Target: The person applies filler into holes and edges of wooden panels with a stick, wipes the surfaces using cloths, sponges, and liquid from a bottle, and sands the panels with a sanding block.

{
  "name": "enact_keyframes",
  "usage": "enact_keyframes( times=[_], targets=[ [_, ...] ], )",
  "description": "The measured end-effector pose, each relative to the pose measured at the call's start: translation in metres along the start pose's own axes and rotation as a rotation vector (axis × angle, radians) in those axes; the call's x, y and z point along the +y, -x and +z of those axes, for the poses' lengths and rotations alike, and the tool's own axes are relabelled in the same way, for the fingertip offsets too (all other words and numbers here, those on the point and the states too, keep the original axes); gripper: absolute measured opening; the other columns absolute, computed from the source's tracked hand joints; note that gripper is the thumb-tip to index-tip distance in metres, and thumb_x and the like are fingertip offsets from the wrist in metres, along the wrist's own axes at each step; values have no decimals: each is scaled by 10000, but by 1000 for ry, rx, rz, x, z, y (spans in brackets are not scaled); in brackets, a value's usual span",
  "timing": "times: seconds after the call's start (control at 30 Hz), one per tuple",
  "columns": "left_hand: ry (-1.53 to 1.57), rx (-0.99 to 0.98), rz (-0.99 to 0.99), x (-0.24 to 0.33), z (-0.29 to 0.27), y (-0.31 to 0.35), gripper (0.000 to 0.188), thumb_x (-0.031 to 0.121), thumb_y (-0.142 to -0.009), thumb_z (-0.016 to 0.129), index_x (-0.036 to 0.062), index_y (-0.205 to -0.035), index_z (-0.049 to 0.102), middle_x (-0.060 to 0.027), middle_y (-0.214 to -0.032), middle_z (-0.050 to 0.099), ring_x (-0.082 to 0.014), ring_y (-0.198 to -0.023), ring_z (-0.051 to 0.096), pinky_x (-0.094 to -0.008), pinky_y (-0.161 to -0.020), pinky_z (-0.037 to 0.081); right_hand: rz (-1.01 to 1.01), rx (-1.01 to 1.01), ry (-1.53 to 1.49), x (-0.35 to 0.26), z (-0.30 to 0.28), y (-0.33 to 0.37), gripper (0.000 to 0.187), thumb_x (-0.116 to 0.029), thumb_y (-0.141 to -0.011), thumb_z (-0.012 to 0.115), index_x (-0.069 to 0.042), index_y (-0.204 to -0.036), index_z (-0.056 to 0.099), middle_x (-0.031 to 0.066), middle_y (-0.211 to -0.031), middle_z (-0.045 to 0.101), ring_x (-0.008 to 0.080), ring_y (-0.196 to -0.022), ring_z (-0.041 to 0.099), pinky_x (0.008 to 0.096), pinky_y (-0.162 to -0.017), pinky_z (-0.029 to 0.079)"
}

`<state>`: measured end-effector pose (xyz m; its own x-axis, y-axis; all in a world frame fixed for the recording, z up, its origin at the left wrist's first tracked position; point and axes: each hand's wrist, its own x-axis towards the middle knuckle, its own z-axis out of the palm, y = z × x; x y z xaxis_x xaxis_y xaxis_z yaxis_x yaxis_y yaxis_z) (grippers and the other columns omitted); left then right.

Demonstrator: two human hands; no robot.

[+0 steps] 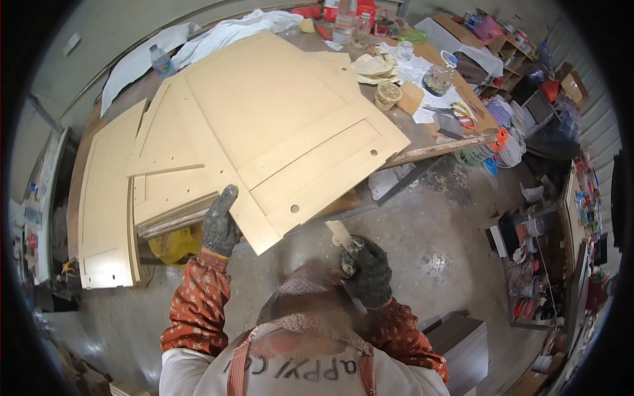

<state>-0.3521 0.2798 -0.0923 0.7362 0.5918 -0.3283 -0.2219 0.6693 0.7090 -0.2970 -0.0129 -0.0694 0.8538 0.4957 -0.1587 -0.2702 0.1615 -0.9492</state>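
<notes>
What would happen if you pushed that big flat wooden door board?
The door panel looks stiff, so it probably slides rather than bends. Its corner overhangs the table, so a push might tip it off. The left hand steadies that edge.

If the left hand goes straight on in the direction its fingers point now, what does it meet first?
The gloved left hand points up and away, already at the near edge of the top beige cabinet door panel. It would probably slide onto that panel's face first, though the height gap is unclear.
</notes>
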Motion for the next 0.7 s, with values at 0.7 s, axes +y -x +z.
enact_keyframes(
  times=[0.7],
  targets=[
    [24,331,244,-45,99,42,517,270,-867,608,-30,-1267,474,-172,-1150,595,-273,-1004,616,-385,-859,524,-65,-318,358,-61,-185,-184,181,-152,-967,468,-15,-1045,557,-16,-762,557,97,-563,493,243,-530,430]
  ],
)
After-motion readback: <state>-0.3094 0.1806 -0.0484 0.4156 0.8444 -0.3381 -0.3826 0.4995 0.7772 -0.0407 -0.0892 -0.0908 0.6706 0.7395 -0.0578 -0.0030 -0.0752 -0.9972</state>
